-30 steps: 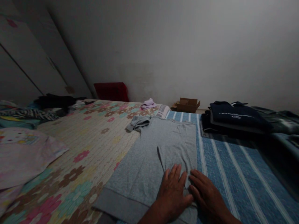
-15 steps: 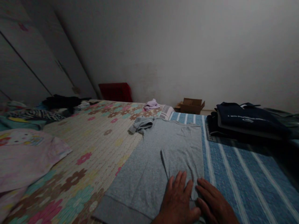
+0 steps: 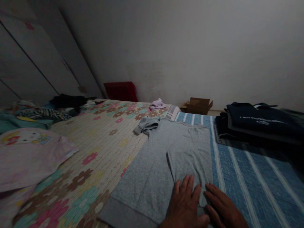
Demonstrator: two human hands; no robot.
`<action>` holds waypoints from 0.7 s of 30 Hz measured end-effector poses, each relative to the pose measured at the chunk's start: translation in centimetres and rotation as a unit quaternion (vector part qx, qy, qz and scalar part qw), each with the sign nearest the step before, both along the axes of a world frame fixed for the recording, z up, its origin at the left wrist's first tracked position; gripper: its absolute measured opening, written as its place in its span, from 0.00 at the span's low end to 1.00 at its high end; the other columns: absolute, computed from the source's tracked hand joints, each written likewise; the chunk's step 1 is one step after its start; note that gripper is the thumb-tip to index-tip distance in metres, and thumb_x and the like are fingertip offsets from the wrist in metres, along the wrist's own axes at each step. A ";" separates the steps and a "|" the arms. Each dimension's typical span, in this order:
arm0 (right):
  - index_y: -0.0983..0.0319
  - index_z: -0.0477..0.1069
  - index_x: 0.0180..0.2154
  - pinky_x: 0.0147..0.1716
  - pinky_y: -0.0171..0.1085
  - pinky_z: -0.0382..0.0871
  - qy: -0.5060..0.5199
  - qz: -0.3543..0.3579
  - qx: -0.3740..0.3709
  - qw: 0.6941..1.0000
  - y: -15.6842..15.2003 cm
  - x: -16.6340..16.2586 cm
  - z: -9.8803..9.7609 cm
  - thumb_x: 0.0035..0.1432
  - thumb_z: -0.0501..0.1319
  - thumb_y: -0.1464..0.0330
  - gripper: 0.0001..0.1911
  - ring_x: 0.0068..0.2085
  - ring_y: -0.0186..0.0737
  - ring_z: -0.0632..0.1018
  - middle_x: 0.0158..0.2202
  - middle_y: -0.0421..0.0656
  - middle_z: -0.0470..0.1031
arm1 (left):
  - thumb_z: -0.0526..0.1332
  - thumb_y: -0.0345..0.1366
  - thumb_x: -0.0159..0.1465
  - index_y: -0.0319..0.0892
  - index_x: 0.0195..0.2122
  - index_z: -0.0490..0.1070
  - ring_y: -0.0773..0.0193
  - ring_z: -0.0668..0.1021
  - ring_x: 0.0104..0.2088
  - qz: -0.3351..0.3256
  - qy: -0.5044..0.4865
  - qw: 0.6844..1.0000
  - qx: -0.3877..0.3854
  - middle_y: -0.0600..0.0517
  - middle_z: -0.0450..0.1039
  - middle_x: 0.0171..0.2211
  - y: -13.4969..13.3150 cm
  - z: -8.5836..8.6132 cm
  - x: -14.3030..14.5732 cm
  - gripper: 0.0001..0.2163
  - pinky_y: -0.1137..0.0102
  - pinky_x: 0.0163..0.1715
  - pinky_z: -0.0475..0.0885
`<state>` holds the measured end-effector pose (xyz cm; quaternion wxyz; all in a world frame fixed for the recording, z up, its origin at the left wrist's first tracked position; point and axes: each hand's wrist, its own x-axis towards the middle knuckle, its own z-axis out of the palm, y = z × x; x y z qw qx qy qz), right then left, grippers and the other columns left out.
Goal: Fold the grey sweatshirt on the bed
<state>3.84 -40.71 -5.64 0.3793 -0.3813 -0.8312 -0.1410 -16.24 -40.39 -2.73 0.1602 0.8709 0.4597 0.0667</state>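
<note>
A grey shirt [image 3: 152, 171] lies spread on the bed, its right part folded inward with a sleeve lying along the body. Its other sleeve [image 3: 147, 125] is bunched up at the far left. Flat on the folded part rests my left hand [image 3: 184, 204], fingers spread and pointing away from me. Just to its right, my right hand [image 3: 224, 207] lies along the shirt's right edge with fingers stretched out and close together. Neither hand grips the cloth. Both wrists run out of the bottom of the view.
Dark folded clothes [image 3: 261, 122] are stacked on the blue striped cover [image 3: 239, 177] at right. Left lie a pink garment [image 3: 35, 158] and a heap of clothes [image 3: 45, 114]. A lilac cloth [image 3: 157, 104], cardboard box [image 3: 199, 106] and red object [image 3: 121, 91] are near the wall.
The whole scene has shifted slightly to the right as my view turned a little. Against the grey shirt, both hands stay in nearly the same place.
</note>
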 end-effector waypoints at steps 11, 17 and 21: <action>0.62 0.72 0.46 0.39 0.39 0.78 0.026 -0.019 -0.021 0.999 -0.4 -0.2 -0.5 0.64 0.53 0.59 0.17 0.47 0.45 0.78 0.47 0.50 0.76 | 0.50 0.57 0.63 0.47 0.66 0.47 0.53 0.45 0.67 0.009 0.010 1.000 -0.004 0.46 0.38 0.68 -0.3 0.5 0.0 0.34 0.49 0.63 0.45; 0.62 0.73 0.45 0.38 0.39 0.78 0.032 -0.005 -0.001 0.999 -0.1 -0.2 -0.5 0.63 0.53 0.61 0.16 0.45 0.45 0.79 0.46 0.51 0.77 | 0.48 0.59 0.62 0.46 0.65 0.50 0.53 0.45 0.67 0.018 -0.001 1.000 -0.015 0.44 0.41 0.68 -0.2 0.8 0.1 0.34 0.49 0.63 0.44; 0.62 0.73 0.44 0.36 0.39 0.78 0.028 -0.006 0.015 0.999 0.1 -0.2 -0.2 0.63 0.54 0.59 0.16 0.43 0.45 0.80 0.44 0.51 0.78 | 0.49 0.59 0.62 0.46 0.65 0.50 0.52 0.45 0.67 0.017 -0.006 1.000 -0.012 0.43 0.41 0.68 -0.1 0.5 0.0 0.34 0.49 0.63 0.45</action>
